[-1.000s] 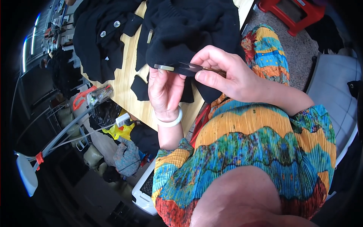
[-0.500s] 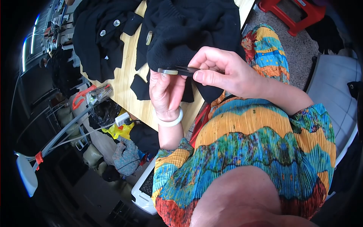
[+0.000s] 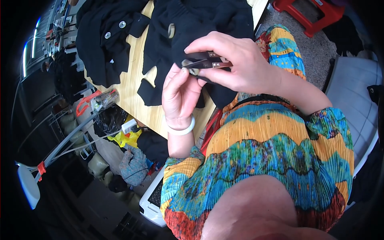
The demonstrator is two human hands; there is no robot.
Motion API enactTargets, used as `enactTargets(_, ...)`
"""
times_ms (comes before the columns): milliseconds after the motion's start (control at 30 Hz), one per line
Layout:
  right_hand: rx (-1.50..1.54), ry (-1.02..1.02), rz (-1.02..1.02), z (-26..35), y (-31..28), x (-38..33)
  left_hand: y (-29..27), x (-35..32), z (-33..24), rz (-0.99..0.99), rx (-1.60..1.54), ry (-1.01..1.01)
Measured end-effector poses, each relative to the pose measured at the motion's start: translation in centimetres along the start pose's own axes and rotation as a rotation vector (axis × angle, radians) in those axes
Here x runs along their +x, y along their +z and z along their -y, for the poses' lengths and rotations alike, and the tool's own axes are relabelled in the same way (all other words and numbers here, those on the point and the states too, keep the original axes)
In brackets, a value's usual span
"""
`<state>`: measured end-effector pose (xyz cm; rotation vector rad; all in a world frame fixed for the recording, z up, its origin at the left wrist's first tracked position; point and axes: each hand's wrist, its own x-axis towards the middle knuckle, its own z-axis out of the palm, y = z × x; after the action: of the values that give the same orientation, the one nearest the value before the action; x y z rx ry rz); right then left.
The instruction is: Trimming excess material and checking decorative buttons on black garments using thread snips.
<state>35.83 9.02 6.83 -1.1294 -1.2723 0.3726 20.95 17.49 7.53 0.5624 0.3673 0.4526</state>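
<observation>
A dark pair of thread snips (image 3: 210, 63) lies in my right hand (image 3: 246, 62), its blades pointing left. The fingers are bent round the snips, one blade above the other with a gap between. Between thumb and fingertips, my left hand (image 3: 178, 94) pinches a pale round button (image 3: 194, 71) right at the snips' tips. Any thread there is too small to make out. Under both hands lies a black knitted garment (image 3: 200, 24), with another pale button (image 3: 171, 30) on it. A white bangle (image 3: 181, 127) circles my left wrist.
Left on the wooden table (image 3: 124, 94) is another black garment (image 3: 102, 48) with clear round buttons. A red stool (image 3: 310, 18) stands at the upper right, a grey seat (image 3: 352, 92) at the right. A lamp (image 3: 29, 186) and a seated person (image 3: 134, 166) are at the lower left.
My right hand has moved up and turned, and the snips' blades now stand apart. My left fingertips have risen slightly with the button. The garment's other button has shifted up and right.
</observation>
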Motion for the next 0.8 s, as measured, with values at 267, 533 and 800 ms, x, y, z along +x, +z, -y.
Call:
enactTargets(267, -0.116, -0.205, 0.1, -1.8, -0.7, 1.3, 0.0, 0.0, -0.3, -0.073, 0.058, -0.06)
enactTargets(533, 0.106, 0.109, -0.213, -1.2, -2.1, 0.9, -0.6, 0.1, 0.1, 0.044, -0.102, -0.001)
enactTargets(800, 0.407, 0.34, 0.009, 1.2, -0.4, -3.3, -1.3, 0.2, 0.4, 0.014, -0.083, 0.055)
